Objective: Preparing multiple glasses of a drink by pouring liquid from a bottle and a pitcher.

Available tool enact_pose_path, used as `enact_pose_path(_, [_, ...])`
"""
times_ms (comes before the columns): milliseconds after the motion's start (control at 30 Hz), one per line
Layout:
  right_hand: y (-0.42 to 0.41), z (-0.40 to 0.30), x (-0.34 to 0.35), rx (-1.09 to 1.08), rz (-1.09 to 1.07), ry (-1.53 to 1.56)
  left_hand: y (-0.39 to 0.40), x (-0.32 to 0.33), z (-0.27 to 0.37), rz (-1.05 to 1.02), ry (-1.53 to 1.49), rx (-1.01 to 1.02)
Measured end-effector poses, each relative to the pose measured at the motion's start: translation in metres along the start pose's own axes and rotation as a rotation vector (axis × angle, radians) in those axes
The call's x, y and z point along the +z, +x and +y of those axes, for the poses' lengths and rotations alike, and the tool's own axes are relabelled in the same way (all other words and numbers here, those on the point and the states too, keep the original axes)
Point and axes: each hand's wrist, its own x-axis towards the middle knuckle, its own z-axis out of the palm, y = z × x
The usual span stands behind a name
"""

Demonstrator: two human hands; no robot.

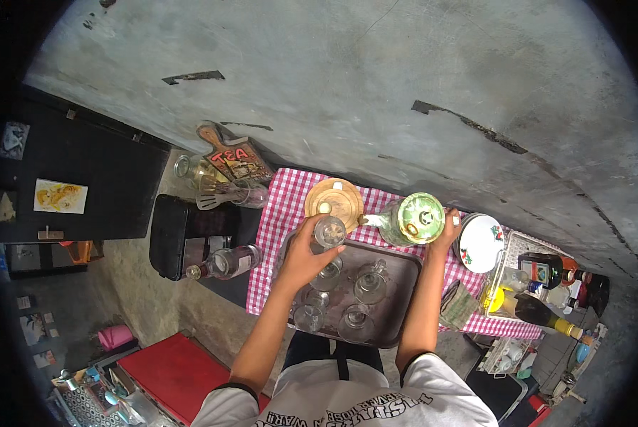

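Note:
My left hand (308, 256) grips a small clear glass (330, 231) above the far left part of a brown serving tray (399, 299). My right hand (445, 230) is closed around the handle side of a green and white teapot (421, 218). The teapot's spout (371, 219) points left, towards the glass and apart from it. Several clear glass mugs stand on the tray, among them a far right mug (370, 283) and a near right mug (356, 323). Behind my left hand lies a round wooden board (334, 197) with a small pale knob on it.
A red checked cloth (273, 224) covers the table. White plates (480, 243) are stacked right of the teapot, near a folded cloth (458, 304) and a basket (506, 267) of bottles. At left are a clear bottle (228, 262), a jar of utensils (250, 193) and a wooden sign (239, 157).

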Motion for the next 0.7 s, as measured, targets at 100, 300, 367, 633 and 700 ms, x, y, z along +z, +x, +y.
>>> enact_pose_path(100, [-0.004,-0.017,0.008,0.040,0.046,0.067,-0.004,-0.001,0.001,0.012,-0.036,0.012])
enact_pose_path(300, [-0.013,-0.076,0.030,-0.004,0.020,0.057,-0.018,-0.005,0.008,0.024,-0.038,0.053])
enact_pose_path(367, [-0.017,-0.093,0.033,-0.021,-0.026,0.093,-0.024,-0.009,0.015,0.032,-0.019,0.070])
enact_pose_path(633, [-0.044,-0.173,0.041,-0.039,-0.021,0.172,-0.064,-0.026,0.051,0.013,0.040,0.232])
enact_pose_path(700, [-0.054,-0.188,0.039,-0.055,0.004,0.190,-0.074,-0.032,0.061,0.006,0.062,0.256])
